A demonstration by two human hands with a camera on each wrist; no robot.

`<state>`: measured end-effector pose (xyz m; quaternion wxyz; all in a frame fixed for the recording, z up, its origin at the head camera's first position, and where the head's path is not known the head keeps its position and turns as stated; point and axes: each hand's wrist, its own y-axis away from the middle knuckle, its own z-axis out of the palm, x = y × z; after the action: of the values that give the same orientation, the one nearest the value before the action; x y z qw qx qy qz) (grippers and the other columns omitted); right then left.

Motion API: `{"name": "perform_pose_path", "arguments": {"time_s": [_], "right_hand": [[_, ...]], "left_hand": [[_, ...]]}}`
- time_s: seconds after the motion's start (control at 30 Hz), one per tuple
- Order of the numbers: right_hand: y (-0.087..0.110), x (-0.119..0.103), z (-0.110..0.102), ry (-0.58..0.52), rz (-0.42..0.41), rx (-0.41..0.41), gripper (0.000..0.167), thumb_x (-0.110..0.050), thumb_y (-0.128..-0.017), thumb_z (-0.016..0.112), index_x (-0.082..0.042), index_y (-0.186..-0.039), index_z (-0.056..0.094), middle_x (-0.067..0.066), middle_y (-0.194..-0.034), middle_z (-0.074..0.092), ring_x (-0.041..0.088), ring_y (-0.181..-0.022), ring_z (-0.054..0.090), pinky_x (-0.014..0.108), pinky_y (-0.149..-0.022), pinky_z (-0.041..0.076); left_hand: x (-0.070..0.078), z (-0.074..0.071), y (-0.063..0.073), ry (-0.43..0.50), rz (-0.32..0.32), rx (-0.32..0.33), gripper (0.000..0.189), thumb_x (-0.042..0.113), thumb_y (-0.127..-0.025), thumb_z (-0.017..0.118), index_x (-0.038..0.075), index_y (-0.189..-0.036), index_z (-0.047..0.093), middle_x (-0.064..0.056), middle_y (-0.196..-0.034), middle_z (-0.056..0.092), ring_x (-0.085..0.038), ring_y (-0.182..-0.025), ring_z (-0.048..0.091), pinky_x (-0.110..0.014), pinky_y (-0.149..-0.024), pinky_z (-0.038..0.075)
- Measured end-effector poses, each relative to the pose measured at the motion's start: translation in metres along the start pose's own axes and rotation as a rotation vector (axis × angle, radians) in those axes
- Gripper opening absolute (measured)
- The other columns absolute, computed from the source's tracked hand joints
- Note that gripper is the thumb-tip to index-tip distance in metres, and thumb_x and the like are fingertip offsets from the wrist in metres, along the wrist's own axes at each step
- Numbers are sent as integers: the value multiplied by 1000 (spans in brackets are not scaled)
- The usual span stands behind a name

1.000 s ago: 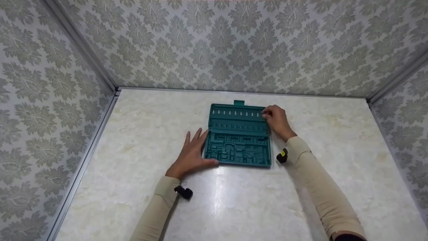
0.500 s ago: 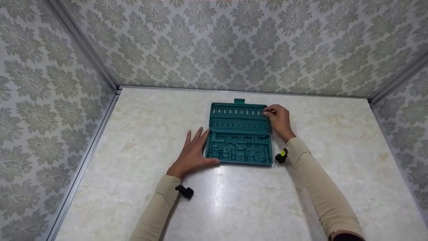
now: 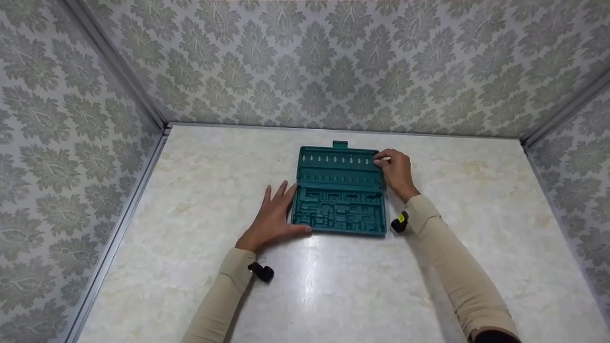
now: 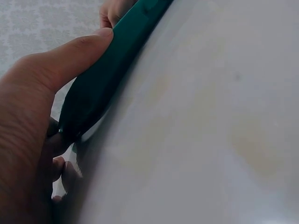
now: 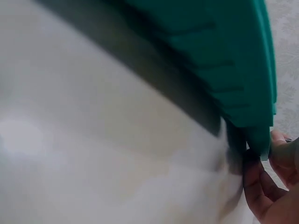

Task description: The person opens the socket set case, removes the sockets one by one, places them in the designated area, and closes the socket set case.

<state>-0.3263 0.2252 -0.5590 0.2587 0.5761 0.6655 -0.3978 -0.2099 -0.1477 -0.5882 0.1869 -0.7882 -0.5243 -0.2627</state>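
Note:
A green plastic tool case lies unfolded on the table, its latch tab at the far side. One half is moulded with many recesses; the other carries a row of small pale bits. My left hand spreads its straight fingers along the case's left side, with the thumb laid on the near edge. In the left wrist view that thumb presses on the rim. My right hand pinches the far half at its right edge, beside the end of the row. The right fingers curl against the outer corner.
The case sits on a pale marbled table. Patterned wall panels enclose it at the back and sides, meeting in grey metal frame strips. A black wrist camera is worn on the left sleeve.

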Motion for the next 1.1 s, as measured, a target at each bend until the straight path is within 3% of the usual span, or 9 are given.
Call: {"name": "perform_pose_path", "arguments": {"time_s": [0.13, 0.3, 0.53, 0.77, 0.87, 1.1], "right_hand": [[1, -1, -9, -25, 29, -5, 15, -3, -109, 67, 5, -116, 78, 22, -116, 76, 35, -102, 74, 43, -86, 61], [7, 0, -21, -94, 75, 31, 16, -3, -109, 67, 6, -119, 76, 20, -114, 77, 33, -98, 76, 25, -75, 60], [33, 6, -38, -219, 82, 88, 27, -3, -111, 63, 10, -134, 71, 27, -122, 73, 36, -101, 75, 21, -82, 62], [60, 20, -50, -198, 172, 107, 34, -4, -113, 60, 8, -144, 68, 27, -130, 71, 22, -102, 73, 15, -84, 60], [70, 24, -52, -172, 203, 120, 34, -3, -113, 59, 7, -145, 67, 25, -132, 70, 15, -100, 71, 13, -83, 59], [86, 35, -50, -106, 177, 242, 29, -6, -108, 69, 3, -135, 76, 20, -124, 76, 18, -101, 69, 16, -85, 54]], "left_hand": [[1, 2, -1, -4, 7, 1, 137, 88, -77, 76, 18, -179, 16, -10, -184, 18, -24, -171, 6, -48, -135, -13], [2, 2, 0, 22, -13, -7, 138, 87, -76, 78, 20, -179, 15, -9, -185, 13, -27, -171, 0, -51, -136, -10], [3, 1, 0, 38, -13, -9, 138, 88, -76, 77, 20, -179, 16, -9, -185, 13, -26, -172, 1, -51, -136, -11], [1, 0, 2, 50, -38, -5, 138, 89, -75, 78, 24, -179, 15, -8, -185, 10, -31, -171, -7, -57, -136, -5], [0, -1, 3, 50, -31, 3, 138, 86, -75, 80, 24, -179, 15, -8, -185, 11, -30, -171, -5, -56, -136, -7], [-1, 0, 2, 45, -32, 7, 137, 87, -76, 79, 23, -179, 15, -9, -185, 12, -29, -171, -3, -55, -136, -7]]}}
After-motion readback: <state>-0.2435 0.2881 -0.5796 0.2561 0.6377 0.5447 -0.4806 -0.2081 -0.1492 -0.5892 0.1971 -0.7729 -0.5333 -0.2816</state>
